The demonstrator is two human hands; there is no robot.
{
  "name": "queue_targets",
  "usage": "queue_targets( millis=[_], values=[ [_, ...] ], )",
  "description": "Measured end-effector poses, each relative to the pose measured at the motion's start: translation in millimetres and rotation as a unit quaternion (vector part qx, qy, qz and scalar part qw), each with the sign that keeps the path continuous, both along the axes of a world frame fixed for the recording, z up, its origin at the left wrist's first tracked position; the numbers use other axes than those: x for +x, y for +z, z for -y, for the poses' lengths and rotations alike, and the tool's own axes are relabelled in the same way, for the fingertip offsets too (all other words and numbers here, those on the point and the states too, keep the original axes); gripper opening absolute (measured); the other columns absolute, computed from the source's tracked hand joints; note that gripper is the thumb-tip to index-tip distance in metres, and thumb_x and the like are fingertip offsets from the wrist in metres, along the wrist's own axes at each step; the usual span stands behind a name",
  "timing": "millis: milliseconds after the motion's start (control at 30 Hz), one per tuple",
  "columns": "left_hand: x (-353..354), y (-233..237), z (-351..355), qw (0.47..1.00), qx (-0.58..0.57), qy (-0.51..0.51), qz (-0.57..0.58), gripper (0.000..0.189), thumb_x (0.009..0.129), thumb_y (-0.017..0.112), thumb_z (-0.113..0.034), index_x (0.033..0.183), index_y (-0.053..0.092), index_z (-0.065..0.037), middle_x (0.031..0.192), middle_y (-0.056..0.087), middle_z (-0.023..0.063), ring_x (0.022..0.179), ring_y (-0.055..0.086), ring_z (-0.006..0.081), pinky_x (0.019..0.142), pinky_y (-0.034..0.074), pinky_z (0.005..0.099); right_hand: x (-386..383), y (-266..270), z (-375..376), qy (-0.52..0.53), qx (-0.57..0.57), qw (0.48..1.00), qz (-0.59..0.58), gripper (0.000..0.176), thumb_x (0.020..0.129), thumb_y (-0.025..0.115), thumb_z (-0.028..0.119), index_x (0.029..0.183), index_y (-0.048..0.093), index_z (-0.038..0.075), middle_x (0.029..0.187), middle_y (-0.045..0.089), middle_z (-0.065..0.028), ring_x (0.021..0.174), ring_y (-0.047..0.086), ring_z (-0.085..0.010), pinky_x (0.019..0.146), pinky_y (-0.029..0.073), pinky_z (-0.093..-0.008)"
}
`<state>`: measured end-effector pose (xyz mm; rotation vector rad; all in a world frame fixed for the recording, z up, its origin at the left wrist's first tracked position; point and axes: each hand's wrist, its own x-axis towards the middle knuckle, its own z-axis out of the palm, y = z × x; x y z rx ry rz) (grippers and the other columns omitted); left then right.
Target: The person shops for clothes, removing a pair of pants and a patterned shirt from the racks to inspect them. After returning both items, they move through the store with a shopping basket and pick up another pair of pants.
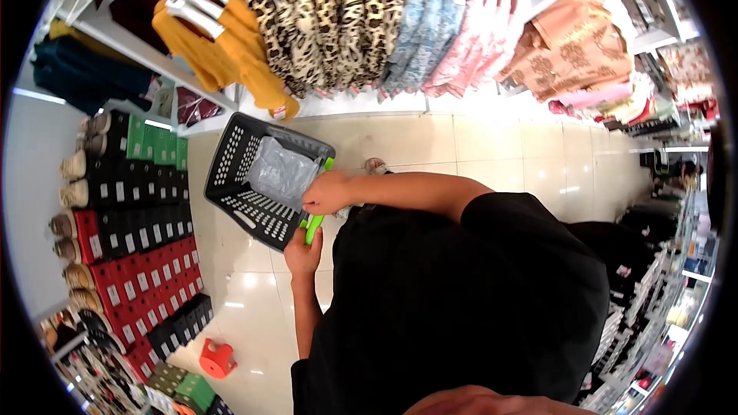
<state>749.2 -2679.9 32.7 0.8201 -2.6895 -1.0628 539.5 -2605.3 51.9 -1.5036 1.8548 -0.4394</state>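
- Basket (260, 219): black, perforated plastic, hanging in the air above the pale tiled floor (461, 146), just in front of the person's black shirt and left of centre in the view.
- Orientation: tipped so the open mouth faces up and toward the camera, w/ inside walls showing. Long axis seems to run from the far-left end wall down-right to the end by the hands, though the lens bends it, so approx. only.
- Handle (313, 224): bright green, lying along the near-right end of the rim and crossing the long axis.
- Packet (280, 170): grey-clear plastic wrap, lying inside the basket against its far wall, w/ one edge next to the handle.
- Left hand (304, 252): comes up from below, fingers clenched round the lower part of the handle, carrying the basket at that end.
- Right hand (327, 194): arm comes in from the right, fingers curled at the rim where the handle and packet meet. It touches the rim area, but can't tell if it grips the handle, the packet or neither.
- Surroundings: a rail of hanging clothes across the top, incl. a yellow top (223, 46), leopard-print pieces (330, 23) and pink pieces (477, 31).
- Shoe boxes (138, 215): stacked at left in green, black and red rows, w/ shoes set on the ends.
- Stool (217, 359): small, orange-red, on the floor at lower left, well apart from the basket.
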Motion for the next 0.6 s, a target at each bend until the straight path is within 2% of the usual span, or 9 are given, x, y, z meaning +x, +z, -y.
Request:
queue_targets(
  millis=[100, 167, 233, 300, 600],
  values=[
    [6.5, -2.2, -1.2, 1.000, 0.012, -0.008, 0.022, 0.039, 0.086, 0.068, -0.040, 0.085, 0.062, -0.002, 0.065, 0.060, 0.0211, 0.062, 0.061, 0.0429, 0.054, 0.047, 0.0483, 7.4, -3.0, -7.8, -0.001, -0.006, 1.000, -0.015, 0.035, 0.087, 0.049, 0.038, 0.083, 0.070, 0.011, 0.081, 0.069, -0.0142, 0.076, 0.067, -0.0360, 0.071, 0.053, -0.0489],
    [8.2, -0.1, -5.2, 0.999, 0.015, -0.011, 0.035, 0.038, 0.086, 0.068, -0.041, 0.085, 0.062, -0.003, 0.066, 0.061, 0.0203, 0.063, 0.061, 0.0426, 0.055, 0.047, 0.0477, 10.7, -7.8, -14.2, 0.003, -0.060, 0.998, -0.011, 0.035, 0.088, 0.050, 0.038, 0.076, 0.067, 0.009, 0.072, 0.067, -0.0144, 0.069, 0.065, -0.0375, 0.061, 0.051, -0.0504],
    [9.8, -2.2, -10.7, 0.999, 0.012, -0.010, 0.044, 0.036, 0.086, 0.068, -0.040, 0.086, 0.062, -0.004, 0.068, 0.062, 0.0191, 0.063, 0.062, 0.0416, 0.056, 0.048, 0.0466, 11.3, -9.4, -19.6, -0.007, -0.066, 0.998, -0.004, 0.036, 0.088, 0.050, 0.038, 0.076, 0.067, 0.009, 0.071, 0.067, -0.0143, 0.068, 0.065, -0.0375, 0.062, 0.051, -0.0502],
    [5.4, 4.4, -20.2, 0.999, 0.027, 0.010, 0.034, 0.034, 0.085, 0.069, -0.037, 0.085, 0.062, -0.004, 0.067, 0.062, 0.0196, 0.063, 0.062, 0.0409, 0.056, 0.048, 0.0463, 7.9, -3.2, -24.1, 0.010, -0.050, 0.999, 0.007, 0.037, 0.086, 0.049, 0.036, 0.078, 0.069, 0.007, 0.078, 0.069, -0.0147, 0.074, 0.067, -0.0365, 0.069, 0.053, -0.0480],
    [-15.8, -3.2, -78.9, 0.991, 0.019, 0.099, 0.086, 0.034, 0.086, 0.068, -0.036, 0.082, 0.062, -0.003, 0.069, 0.062, 0.0211, 0.064, 0.061, 0.0427, 0.056, 0.047, 0.0468, -24.5, -23.4, -45.2, 0.099, -0.065, 0.992, 0.029, 0.036, 0.085, 0.048, 0.035, 0.078, 0.071, 0.008, 0.077, 0.069, -0.0159, 0.073, 0.068, -0.0380, 0.067, 0.054, -0.0497]
  ],
)
